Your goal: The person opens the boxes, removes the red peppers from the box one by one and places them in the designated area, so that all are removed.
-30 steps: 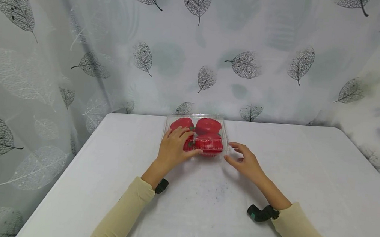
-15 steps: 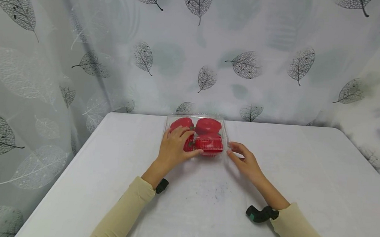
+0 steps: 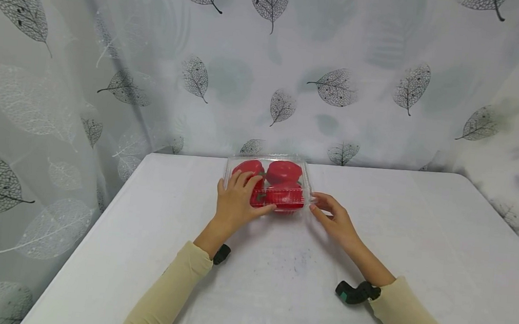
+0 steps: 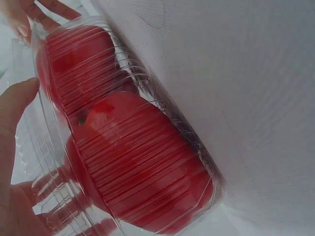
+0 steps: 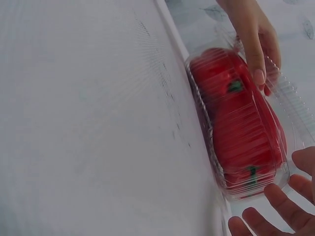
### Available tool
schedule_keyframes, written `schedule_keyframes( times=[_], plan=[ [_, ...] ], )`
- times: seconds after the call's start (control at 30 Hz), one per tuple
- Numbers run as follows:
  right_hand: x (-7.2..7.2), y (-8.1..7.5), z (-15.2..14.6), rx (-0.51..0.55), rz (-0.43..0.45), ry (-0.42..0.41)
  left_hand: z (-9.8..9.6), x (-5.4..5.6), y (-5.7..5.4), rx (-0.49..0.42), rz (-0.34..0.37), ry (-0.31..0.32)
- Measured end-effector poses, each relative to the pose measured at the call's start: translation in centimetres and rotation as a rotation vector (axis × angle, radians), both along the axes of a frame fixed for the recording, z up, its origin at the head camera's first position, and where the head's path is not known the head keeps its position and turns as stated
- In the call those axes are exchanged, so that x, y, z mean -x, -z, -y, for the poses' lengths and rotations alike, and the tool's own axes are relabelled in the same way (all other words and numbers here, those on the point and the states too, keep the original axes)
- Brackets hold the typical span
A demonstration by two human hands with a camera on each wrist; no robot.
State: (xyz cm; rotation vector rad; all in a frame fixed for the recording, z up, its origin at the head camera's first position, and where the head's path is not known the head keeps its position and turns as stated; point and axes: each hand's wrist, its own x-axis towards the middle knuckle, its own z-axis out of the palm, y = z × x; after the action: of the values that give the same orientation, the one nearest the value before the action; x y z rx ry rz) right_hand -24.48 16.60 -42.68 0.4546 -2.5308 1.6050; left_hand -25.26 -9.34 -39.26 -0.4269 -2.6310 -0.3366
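A clear ribbed plastic clamshell container [image 3: 308,179] sits at the far edge of the white table. Inside are several smooth red vegetables [image 3: 284,172] with green stem ends, their exact kind unclear. My left hand [image 3: 236,201] lies over its left part with fingers spread on top. The left thumb [image 4: 29,93] touches the front rim in the left wrist view. At the right front corner, my right hand [image 3: 335,222] pinches the container's edge between thumb and index finger. The other right-hand fingers [image 5: 258,221] stay loosely bent below, away from the plastic.
A white cloth covers the table [image 3: 419,238], with faint dark smudges in front of the container. Behind it hangs a pale curtain [image 3: 367,37] printed with leaves. Black camera mounts [image 3: 356,292] are worn on both wrists.
The right thumb has closed in on the container's right corner, where it was a little apart before. My left hand has shifted very slightly on the container, which stays nearly in place.
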Motion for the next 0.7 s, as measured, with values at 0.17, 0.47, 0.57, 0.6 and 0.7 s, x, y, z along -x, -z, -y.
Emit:
schedule_keyframes(
  times=[0.17, 0.47, 0.57, 0.6, 0.7],
  plan=[
    [-0.01, 0.1, 0.07, 0.001, -0.001, -0.009, 0.0, 0.04, 0.13, 0.045, -0.015, -0.008],
    [-0.04, 0.26, 0.16, 0.063, 0.023, -0.039, 0.01, -0.13, -0.01, 0.016, 0.015, 0.017],
    [0.02, 0.42, 0.31, 0.064, 0.02, -0.055, 0.05, -0.15, -0.09, 0.004, 0.014, 0.027],
    [0.05, 0.48, 0.35, 0.065, 0.019, -0.06, 0.07, -0.16, -0.13, 0.001, 0.014, 0.031],
    [0.12, 0.62, 0.46, 0.085, 0.027, -0.072, 0.11, -0.2, -0.27, 0.003, 0.02, 0.039]
  ],
)
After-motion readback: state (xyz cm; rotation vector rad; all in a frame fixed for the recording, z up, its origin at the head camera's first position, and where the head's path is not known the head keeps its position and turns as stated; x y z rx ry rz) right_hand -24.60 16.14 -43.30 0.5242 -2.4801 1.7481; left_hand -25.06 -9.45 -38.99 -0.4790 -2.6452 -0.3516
